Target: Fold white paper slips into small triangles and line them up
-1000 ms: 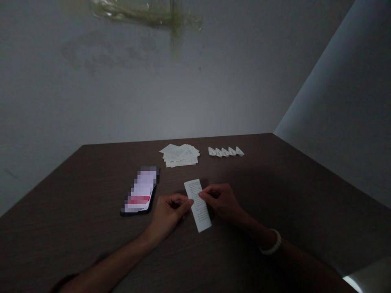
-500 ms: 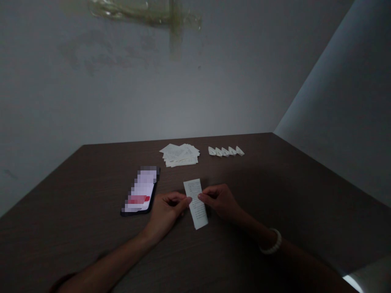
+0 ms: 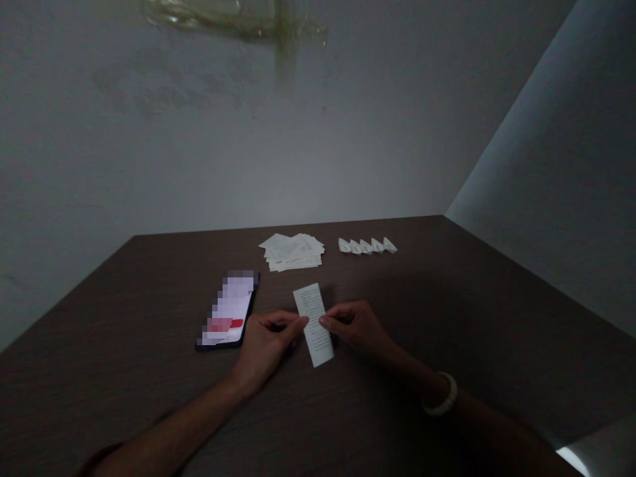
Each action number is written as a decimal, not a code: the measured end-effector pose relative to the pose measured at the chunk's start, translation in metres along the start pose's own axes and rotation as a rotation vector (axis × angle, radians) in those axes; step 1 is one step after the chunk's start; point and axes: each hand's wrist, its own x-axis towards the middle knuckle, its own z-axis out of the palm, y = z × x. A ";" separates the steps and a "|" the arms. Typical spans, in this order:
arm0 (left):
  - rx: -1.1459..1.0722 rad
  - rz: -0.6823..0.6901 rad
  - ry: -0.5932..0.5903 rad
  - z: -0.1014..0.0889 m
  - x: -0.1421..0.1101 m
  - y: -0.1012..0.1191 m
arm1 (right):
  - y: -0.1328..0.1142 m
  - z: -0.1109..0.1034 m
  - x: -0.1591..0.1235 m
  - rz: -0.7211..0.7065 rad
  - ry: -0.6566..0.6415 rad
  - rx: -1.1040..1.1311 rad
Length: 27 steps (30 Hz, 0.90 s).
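Between my two hands is a narrow strip of printed paper [image 3: 315, 338], its lines of text facing up, tilted with its top edge leaning left. My left hand [image 3: 271, 338] pinches its left edge between thumb and fingers. On the opposite edge, my right hand [image 3: 355, 324] grips it the same way, thumb on top. Whether the strip is folded in layers I cannot tell. A pale beaded bracelet [image 3: 443, 396] circles my right wrist.
Left of my left hand lies a phone [image 3: 226, 311] with a lit, blurred screen. Behind the hands are a stack of printed papers [image 3: 293, 252] and a row of several small folded paper pieces [image 3: 366, 247]. The brown table [image 3: 149, 285] meets a grey wall [image 3: 308, 152].
The paper strip has shifted slightly up and to the left, sliding a little between the fingers. Both hands keep their pinch and have barely moved.
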 end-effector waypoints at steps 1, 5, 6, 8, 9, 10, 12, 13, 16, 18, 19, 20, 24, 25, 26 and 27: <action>0.000 -0.001 0.003 0.000 0.000 0.000 | 0.000 0.000 0.000 0.002 0.008 -0.019; -0.007 -0.003 -0.008 0.001 0.000 -0.001 | 0.000 0.001 0.000 -0.001 0.033 -0.115; -0.007 -0.002 -0.009 0.001 0.000 -0.002 | 0.000 0.002 0.000 -0.001 0.037 -0.126; -0.002 0.008 -0.015 0.001 0.000 -0.004 | 0.001 0.002 0.000 -0.002 0.037 -0.123; 0.005 0.016 -0.019 0.002 0.000 -0.005 | 0.001 0.002 0.000 -0.005 0.036 -0.117; 0.015 0.025 -0.027 0.002 0.000 -0.005 | 0.002 0.002 0.000 -0.008 0.034 -0.111; 0.037 0.042 -0.049 0.002 0.000 -0.006 | 0.001 0.003 0.000 -0.013 0.034 -0.108; 0.048 0.050 -0.060 0.002 0.000 -0.006 | 0.001 0.003 0.000 -0.013 0.036 -0.109; 0.061 0.062 -0.074 0.002 0.000 -0.005 | -0.001 0.003 -0.001 -0.003 0.031 -0.096; 0.049 0.057 -0.072 0.002 0.001 -0.006 | -0.001 0.002 -0.001 0.007 0.015 -0.076; 0.040 0.054 -0.067 0.002 0.001 -0.007 | -0.001 0.002 -0.001 0.006 0.004 -0.068; 0.031 0.051 -0.060 0.001 0.001 -0.007 | 0.000 0.002 -0.001 0.000 -0.007 -0.063; 0.032 0.044 -0.023 0.000 0.001 -0.008 | 0.002 0.000 0.000 -0.007 -0.052 -0.062; 0.036 0.044 -0.020 0.000 0.001 -0.008 | 0.002 0.000 0.000 0.001 -0.055 -0.067; 0.039 0.042 -0.020 0.000 0.001 -0.007 | 0.001 0.000 0.000 0.009 -0.052 -0.076; 0.038 0.039 -0.018 0.000 0.001 -0.006 | 0.000 0.000 -0.001 0.011 -0.048 -0.085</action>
